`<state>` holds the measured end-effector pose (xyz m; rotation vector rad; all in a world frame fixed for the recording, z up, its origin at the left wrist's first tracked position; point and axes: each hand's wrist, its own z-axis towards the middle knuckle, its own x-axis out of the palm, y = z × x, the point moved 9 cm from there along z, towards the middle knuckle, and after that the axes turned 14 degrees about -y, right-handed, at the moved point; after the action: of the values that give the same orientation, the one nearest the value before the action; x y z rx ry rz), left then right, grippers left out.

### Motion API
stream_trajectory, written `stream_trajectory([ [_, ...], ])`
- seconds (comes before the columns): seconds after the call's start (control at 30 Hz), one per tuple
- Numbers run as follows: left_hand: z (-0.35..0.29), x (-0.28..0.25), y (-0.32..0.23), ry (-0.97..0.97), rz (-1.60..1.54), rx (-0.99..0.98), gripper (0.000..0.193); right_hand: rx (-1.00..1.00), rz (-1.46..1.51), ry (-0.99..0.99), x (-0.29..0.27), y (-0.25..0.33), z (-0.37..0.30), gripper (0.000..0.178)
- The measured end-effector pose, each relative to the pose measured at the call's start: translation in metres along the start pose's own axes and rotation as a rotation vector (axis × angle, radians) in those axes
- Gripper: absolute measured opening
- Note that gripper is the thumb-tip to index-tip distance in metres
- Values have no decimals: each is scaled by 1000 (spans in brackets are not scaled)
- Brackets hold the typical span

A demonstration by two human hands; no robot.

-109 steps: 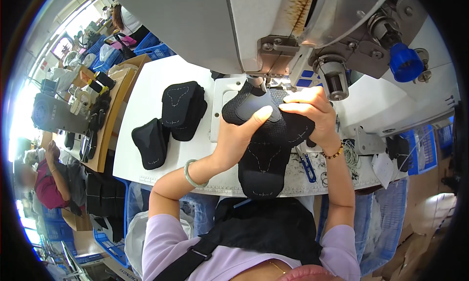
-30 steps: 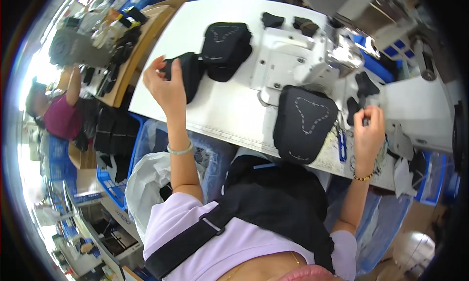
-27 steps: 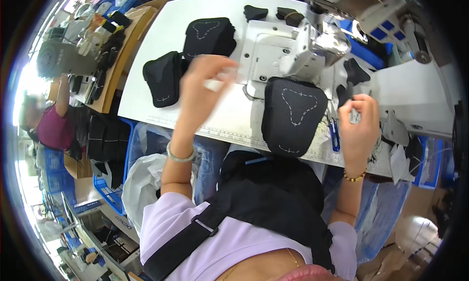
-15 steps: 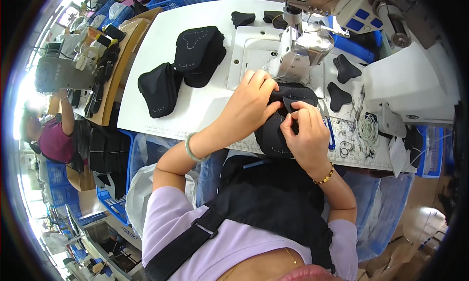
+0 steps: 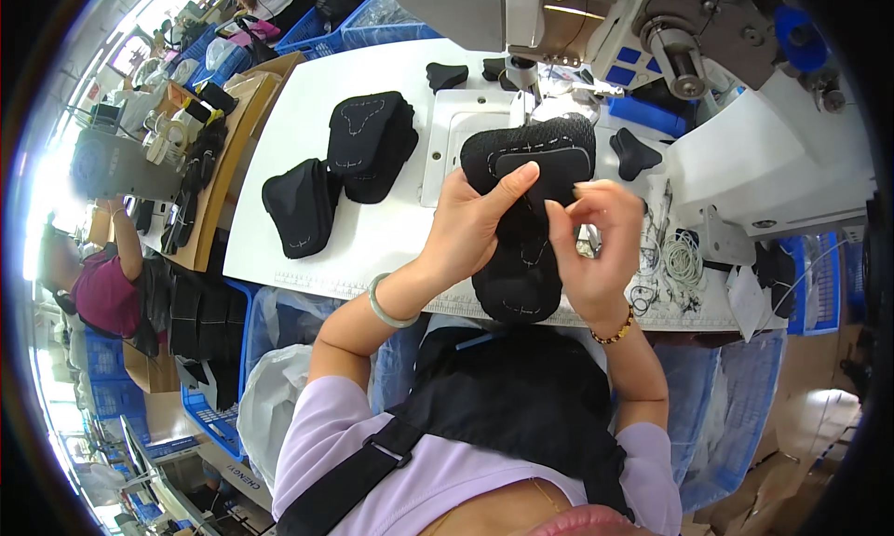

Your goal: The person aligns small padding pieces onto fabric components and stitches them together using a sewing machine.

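Your left hand (image 5: 463, 227) gripped a black textured fabric panel (image 5: 478, 148) with white dashes above the white surface (image 5: 377, 243), thumb on a smooth black patch (image 5: 559, 167). Your right hand (image 5: 601, 247) was half-curled nearby; whether it pinched anything, I couldn't tell.

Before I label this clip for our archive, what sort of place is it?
Probably a sewing workshop: a sewing machine stands over the white worktable, black pieces lie stacked on it, and blue crates stand nearby.
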<state>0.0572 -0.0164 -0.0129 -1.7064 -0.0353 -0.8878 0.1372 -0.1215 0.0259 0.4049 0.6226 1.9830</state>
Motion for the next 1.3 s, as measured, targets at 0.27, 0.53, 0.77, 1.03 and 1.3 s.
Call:
stream_trajectory([
  [0.27,2,3,-2,61,182,58,18,677,296,105,12,-48,-2,16],
  [0.53,7,0,-5,96,226,73,19,689,293,79,20,-52,-3,17],
  [0.77,9,-2,-3,95,259,93,19,695,355,58,21,-53,-6,16],
  [1.03,10,-2,-7,38,266,84,20,672,325,69,15,-57,-6,19],
  [1.3,6,-2,-9,-51,61,24,20,-831,-373,134,3,10,-5,28],
])
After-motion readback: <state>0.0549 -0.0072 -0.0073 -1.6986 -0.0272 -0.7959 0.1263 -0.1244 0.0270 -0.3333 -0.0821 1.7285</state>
